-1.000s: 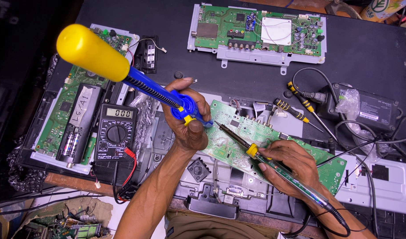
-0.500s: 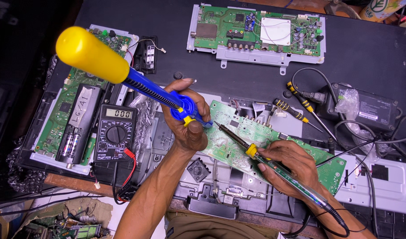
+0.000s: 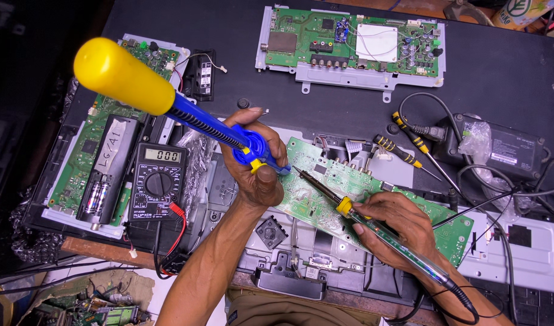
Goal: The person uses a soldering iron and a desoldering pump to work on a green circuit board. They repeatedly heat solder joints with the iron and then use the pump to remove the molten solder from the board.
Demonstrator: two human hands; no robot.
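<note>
Black bench (image 3: 506, 72) | left hand (image 3: 256, 160) grips desoldering pump (image 3: 168, 102), tip hidden | right hand (image 3: 394, 226) grips soldering iron (image 3: 325, 192)

Two bare forearms rise from the bottom of the frame. Left hand (image 3: 257, 162) is fisted at centre; right hand (image 3: 393, 224), lower right, pinches closed.
</note>
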